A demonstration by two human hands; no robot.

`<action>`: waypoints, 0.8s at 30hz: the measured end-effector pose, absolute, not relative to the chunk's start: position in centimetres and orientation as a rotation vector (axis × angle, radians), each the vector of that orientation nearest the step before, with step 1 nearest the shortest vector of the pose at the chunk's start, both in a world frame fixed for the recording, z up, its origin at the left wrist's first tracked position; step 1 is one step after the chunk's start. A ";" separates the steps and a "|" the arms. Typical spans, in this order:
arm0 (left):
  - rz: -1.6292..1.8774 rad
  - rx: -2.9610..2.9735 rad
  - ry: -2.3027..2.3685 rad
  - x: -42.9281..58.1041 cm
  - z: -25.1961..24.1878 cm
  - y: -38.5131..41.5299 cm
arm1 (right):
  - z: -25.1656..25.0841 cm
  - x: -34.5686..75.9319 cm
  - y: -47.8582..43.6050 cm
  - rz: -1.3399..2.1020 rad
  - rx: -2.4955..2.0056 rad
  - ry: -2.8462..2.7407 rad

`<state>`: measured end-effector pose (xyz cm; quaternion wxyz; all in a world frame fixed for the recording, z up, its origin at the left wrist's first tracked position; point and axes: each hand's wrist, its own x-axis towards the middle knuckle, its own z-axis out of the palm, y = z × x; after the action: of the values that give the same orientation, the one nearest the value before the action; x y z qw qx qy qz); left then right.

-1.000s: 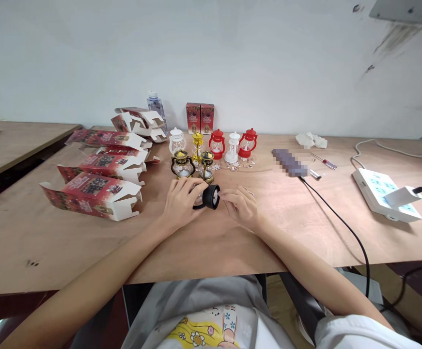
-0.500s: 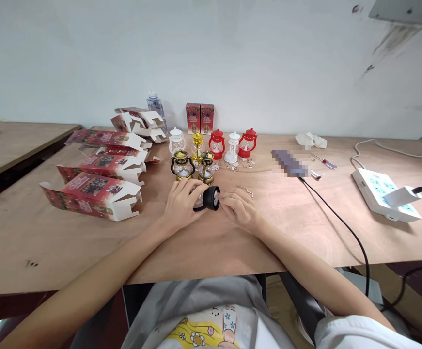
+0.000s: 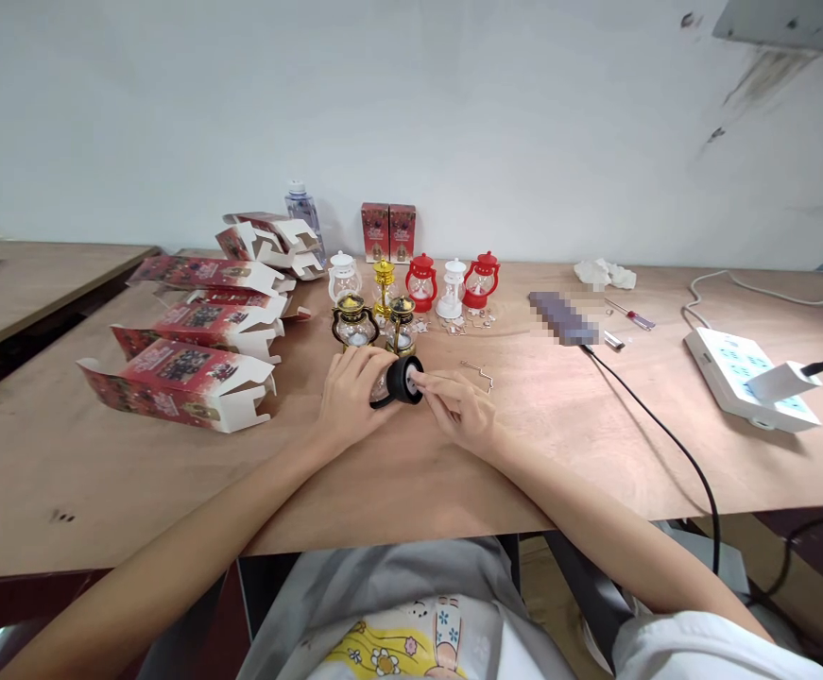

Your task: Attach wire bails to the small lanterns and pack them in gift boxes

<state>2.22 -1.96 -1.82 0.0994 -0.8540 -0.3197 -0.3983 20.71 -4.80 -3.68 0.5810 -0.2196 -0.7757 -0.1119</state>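
My right fingers (image 3: 446, 382) have moved left, tips closer in at the black lantern's (image 3: 402, 380) base; the lantern has shifted slightly left, and the bent wire (image 3: 481, 370), partly covered a second ago, shows more.

Over on the left of the counter (image 3: 134, 482), several red printed boxes (image 3: 177, 373) lie on their sides, white flaps open. A clear bottle (image 3: 306, 215) with a white cap stands behind them, near two closed red cartons (image 3: 388, 233) upright by the wall (image 3: 488, 123). Off to the right I see crumpled white paper (image 3: 622, 276), a red-handled screwdriver (image 3: 640, 320), and a white power strip (image 3: 719, 354) with an adapter (image 3: 783, 382) plugged in.
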 end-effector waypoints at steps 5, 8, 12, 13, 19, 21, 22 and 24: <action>-1.277 -2.512 -0.956 2.2 -1.8 -1.9 | -3.5 20.6 -5.1 -0.227 -0.568 -1.842; -1.337 -2.522 -0.952 2.3 -1.9 -2.0 | -3.4 20.7 -5.1 -0.183 -0.549 -1.858; -1.390 -2.539 -0.971 2.4 -2.0 -2.1 | -3.3 20.7 -5.1 -0.193 -0.500 -1.831; -1.395 -2.542 -0.974 2.5 -2.1 -2.1 | -3.3 20.7 -5.1 -0.206 -0.507 -1.830; -1.383 -2.511 -0.961 2.5 -2.1 -2.2 | -3.2 20.4 -5.4 -0.238 -0.573 -1.815; -1.391 -2.504 -0.949 2.5 -2.2 -2.2 | -3.2 20.4 -5.5 -0.230 -0.568 -1.821; -1.398 -2.501 -0.943 2.5 -2.2 -2.2 | -3.2 20.4 -5.5 -0.226 -0.565 -1.823; -1.409 -2.498 -0.940 2.4 -2.3 -2.2 | -3.2 20.4 -5.5 -0.213 -0.560 -1.828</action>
<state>2.43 -2.18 -2.27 0.0616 -0.8261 -0.3108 -0.4660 20.36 -5.50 -3.16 0.5719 -0.2386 -0.7796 -0.0907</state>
